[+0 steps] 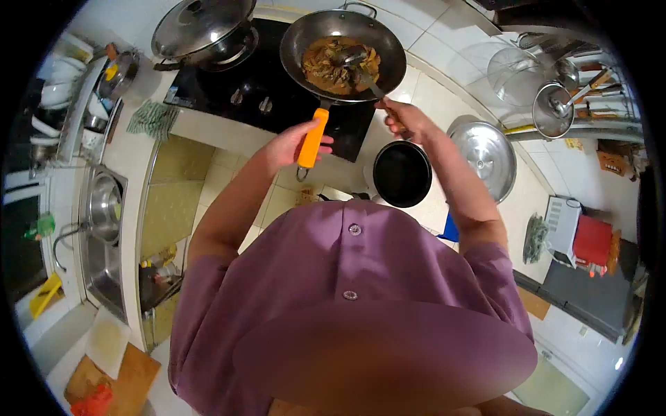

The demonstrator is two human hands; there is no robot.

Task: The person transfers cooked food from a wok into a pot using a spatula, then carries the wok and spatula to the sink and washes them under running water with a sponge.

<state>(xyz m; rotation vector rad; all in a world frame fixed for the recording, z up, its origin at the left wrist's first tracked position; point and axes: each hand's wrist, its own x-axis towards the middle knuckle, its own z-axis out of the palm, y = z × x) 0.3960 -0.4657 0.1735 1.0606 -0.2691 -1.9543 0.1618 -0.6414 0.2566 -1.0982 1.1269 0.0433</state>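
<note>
A dark wok (pixel 295 59) sits on the black stove, with chunky brown food in sauce (pixel 321 66) inside. Its orange handle (pixel 313 139) points toward me. My left hand (pixel 290 147) holds this handle, thumb over the top and fingertips showing past its right side. In my right hand (pixel 411 125) is the wooden handle of a metal ladle (pixel 373 87). The ladle reaches over the wok's right rim, its bowl down among the food. Just below my right hand stands a black-lined pot (pixel 402 175).
A lidded pan (pixel 202 31) occupies the left side of the stove (pixel 215 97). A striped cloth (pixel 152 119) lies left of it. To the right is a large metal lid (pixel 484 159). Utensils and strainers (pixel 553 111) hang along the right wall. The sink (pixel 104 270) is far left.
</note>
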